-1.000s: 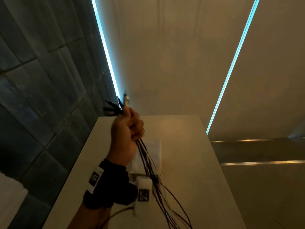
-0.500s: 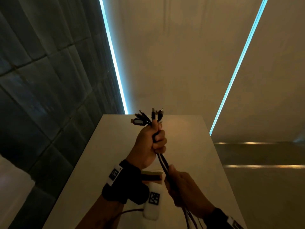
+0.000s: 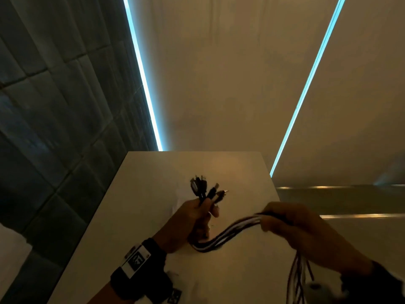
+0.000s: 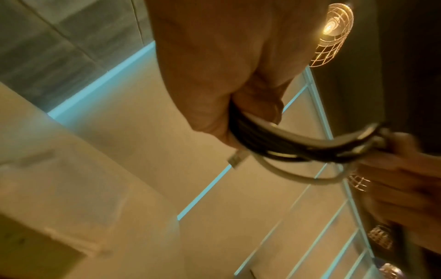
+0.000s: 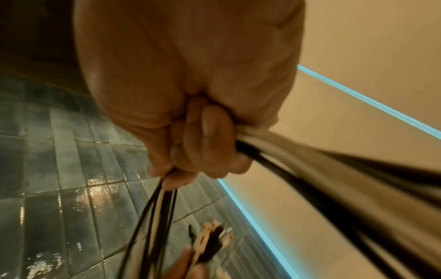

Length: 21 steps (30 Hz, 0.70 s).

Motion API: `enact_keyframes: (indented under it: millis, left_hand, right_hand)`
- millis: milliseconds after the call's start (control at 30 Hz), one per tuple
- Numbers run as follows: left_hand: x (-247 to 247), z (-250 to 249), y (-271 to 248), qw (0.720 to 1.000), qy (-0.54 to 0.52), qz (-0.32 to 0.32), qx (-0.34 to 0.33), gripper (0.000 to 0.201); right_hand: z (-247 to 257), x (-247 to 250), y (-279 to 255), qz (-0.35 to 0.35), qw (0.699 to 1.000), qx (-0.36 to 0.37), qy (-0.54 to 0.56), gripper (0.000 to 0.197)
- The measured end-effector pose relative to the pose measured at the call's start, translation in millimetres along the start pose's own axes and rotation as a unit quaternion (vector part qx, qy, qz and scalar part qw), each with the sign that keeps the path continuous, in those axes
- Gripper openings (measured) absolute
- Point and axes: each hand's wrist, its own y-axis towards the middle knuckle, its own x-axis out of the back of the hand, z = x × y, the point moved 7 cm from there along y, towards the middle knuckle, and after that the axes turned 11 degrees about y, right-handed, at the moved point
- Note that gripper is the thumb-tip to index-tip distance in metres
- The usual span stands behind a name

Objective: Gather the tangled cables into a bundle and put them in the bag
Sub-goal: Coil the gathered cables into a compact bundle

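Head view: you hold the black and white cables (image 3: 228, 232) in both hands.
Left hand (image 3: 192, 222) grips the plug ends; the cables' run sags rightward into your right hand's (image 3: 298, 233) grip above the pale surface (image 3: 140, 207).

a pale table (image 3: 140, 194) stands against a dark tiled wall (image 3: 54, 106). two blue light strips (image 3: 142, 73) cross the beige wall (image 3: 230, 84). wire-caged lamps (image 4: 334, 32) glow.
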Motion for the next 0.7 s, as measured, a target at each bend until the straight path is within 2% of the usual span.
enact_keyframes:
  millis: [100,200,333,467,533,600,700]
  left_hand:
    - [-33,-7,-14,0.996,0.002,0.085,-0.005,0.049]
    - [-43,-11,-23,0.996,0.035,0.085,-0.013,0.051]
    - [-44,-11,-30,0.996,0.038,0.082,0.002,0.018]
    - [-40,-10,-34,0.996,0.017,0.084,0.018,0.014]
    - [-43,-13,-36,0.994,-0.021,0.109,0.023,0.018]
    - [-49,-14,-38,0.988,-0.061,0.142,0.02,0.015]
    - [-54,-8,-37,0.984,-0.106,0.142,0.036,0.017]
  right_hand:
    - [2,15,30,-0.045,0.996,0.044,-0.057,0.024]
    - [-5,13,50,-0.039,0.995,0.063,-0.063,0.023]
    - [-8,2,61,-0.018,0.995,0.064,-0.074,0.029]
    - [-7,-9,66,0.018,0.996,0.06,-0.067,0.026]
    - [-6,-13,67,0.035,0.996,0.053,-0.06,0.027]
    - [-7,-12,67,0.042,0.997,0.044,-0.054,0.027]
    - [-13,-9,66,0.037,0.998,0.022,-0.04,0.028]
